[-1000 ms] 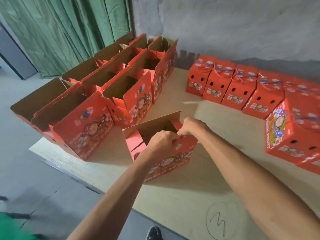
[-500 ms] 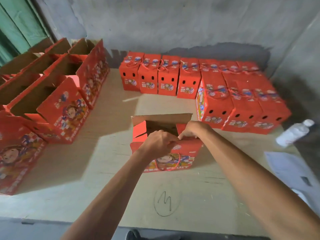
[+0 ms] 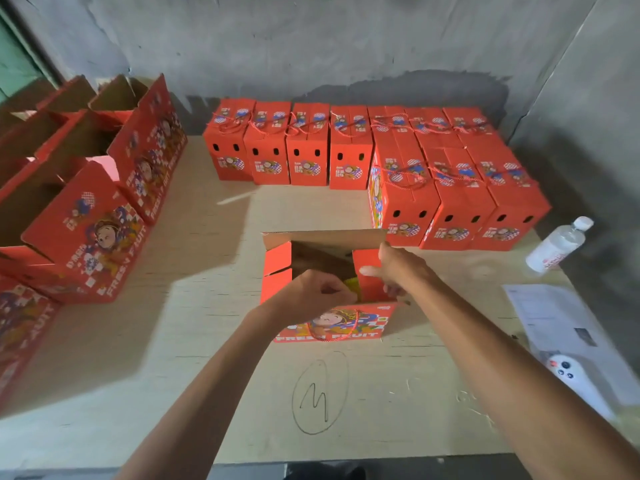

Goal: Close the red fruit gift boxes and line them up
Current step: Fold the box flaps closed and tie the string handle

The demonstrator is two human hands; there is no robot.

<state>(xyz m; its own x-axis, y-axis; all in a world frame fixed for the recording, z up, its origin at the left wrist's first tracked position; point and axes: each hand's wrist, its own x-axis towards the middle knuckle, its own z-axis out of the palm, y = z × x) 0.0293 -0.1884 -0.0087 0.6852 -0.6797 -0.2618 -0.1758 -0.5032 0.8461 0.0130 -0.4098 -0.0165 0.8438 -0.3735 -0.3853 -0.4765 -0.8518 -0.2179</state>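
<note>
The open box (image 3: 332, 320) at frame centre is cardboard, printed red outside with a slight sheen, raw matt brown inside. The bench (image 3: 214, 375) is pale, matt plywood with visible grain. At right, a clear plastic bottle (image 3: 557, 245) and white paper sheets (image 3: 568, 327). The wall (image 3: 346, 46) behind is rough grey plaster.

Open box (image 3: 332, 289) at bench (image 3: 207, 358) centre, top flaps up. My left hand (image 3: 315, 296) curls over its near edge; my right hand (image 3: 394, 268) grips the right side flap. Closed boxes (image 3: 311, 147) in a row at the wall, three more (image 3: 460, 202) in front at right. Open boxes (image 3: 86, 202) at left. Bottle (image 3: 557, 245), paper (image 3: 568, 337) at right.
</note>
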